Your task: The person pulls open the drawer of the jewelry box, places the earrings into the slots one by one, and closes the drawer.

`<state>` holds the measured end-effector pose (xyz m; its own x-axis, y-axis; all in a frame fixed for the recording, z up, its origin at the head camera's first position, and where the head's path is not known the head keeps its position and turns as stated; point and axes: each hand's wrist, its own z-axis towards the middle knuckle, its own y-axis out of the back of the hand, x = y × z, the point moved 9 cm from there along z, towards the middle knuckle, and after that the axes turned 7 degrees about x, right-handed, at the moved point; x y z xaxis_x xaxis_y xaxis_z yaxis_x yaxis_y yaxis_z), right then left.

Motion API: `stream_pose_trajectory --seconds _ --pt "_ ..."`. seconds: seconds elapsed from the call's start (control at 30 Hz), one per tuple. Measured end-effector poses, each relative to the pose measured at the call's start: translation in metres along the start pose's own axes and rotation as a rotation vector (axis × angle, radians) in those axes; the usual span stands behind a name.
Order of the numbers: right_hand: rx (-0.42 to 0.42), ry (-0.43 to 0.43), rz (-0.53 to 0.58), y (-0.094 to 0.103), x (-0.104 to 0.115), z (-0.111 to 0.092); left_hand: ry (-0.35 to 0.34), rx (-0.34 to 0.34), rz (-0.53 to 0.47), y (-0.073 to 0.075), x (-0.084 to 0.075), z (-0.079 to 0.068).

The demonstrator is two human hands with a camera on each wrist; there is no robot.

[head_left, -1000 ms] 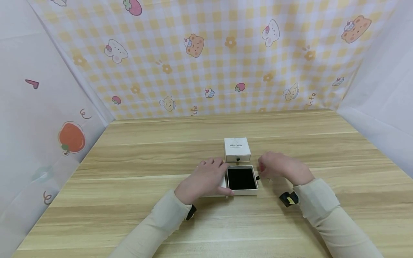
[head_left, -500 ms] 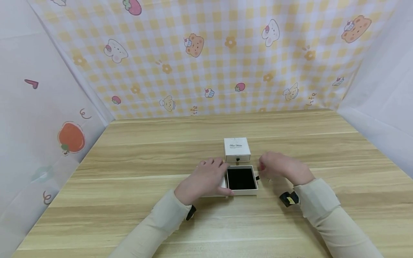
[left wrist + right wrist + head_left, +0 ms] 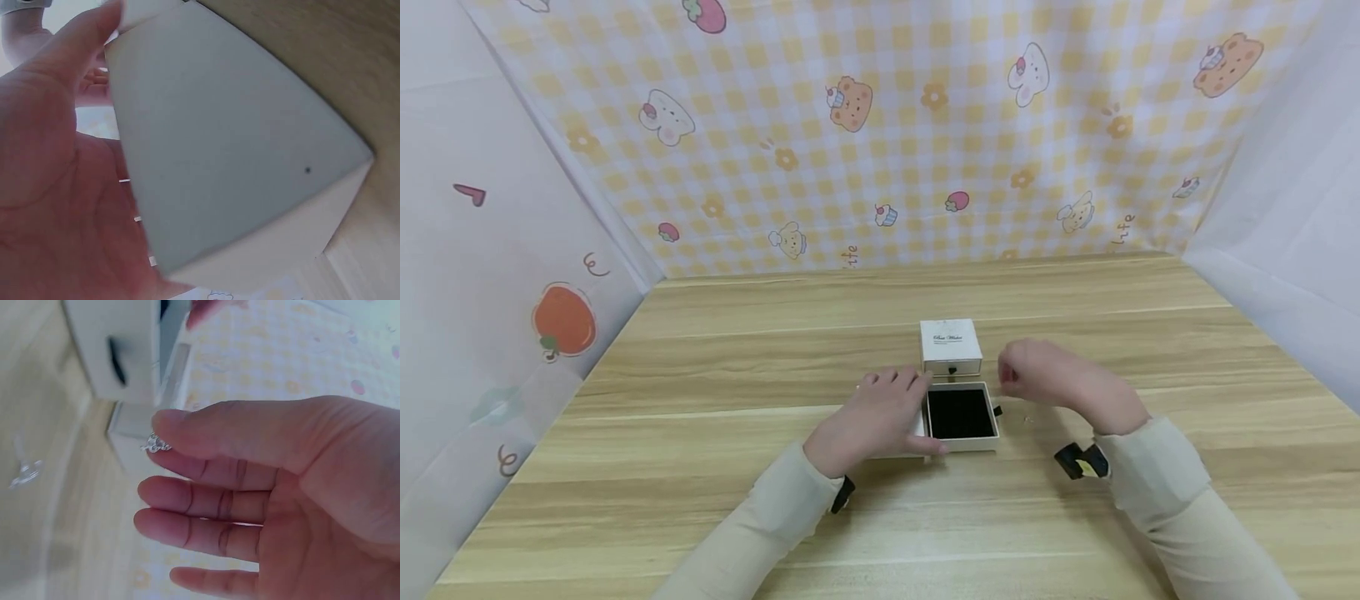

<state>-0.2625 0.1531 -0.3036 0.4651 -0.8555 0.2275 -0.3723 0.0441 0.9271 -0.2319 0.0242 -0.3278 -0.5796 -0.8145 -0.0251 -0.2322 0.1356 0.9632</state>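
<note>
Both hands [image 3: 876, 419] [image 3: 1054, 375] are over a wood-grain table [image 3: 737, 350], facing yellow-checked cloth [image 3: 917, 150].

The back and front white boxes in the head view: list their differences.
The back box is closed; the front box stands open, showing its black inside. The back box's tab faces the camera; the front box's tab points right. The left hand grips the front box; no hand grips the back box. Both are white with black tabs.

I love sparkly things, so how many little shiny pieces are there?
2: one shiny piece pinched by the right hand, another piece on the table beside the open box. Some may be hidden.
</note>
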Motion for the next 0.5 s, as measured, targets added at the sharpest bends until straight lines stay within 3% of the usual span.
stream_pose_trajectory --seconds 0.2,0.5 --pt "-0.087 0.047 -0.034 0.012 0.019 -0.008 -0.021 -0.044 -0.035 0.009 -0.001 -0.003" --pt "-0.178 0.128 -0.062 0.021 0.041 -0.015 -0.089 -0.325 -0.097 0.038 -0.004 -0.008"
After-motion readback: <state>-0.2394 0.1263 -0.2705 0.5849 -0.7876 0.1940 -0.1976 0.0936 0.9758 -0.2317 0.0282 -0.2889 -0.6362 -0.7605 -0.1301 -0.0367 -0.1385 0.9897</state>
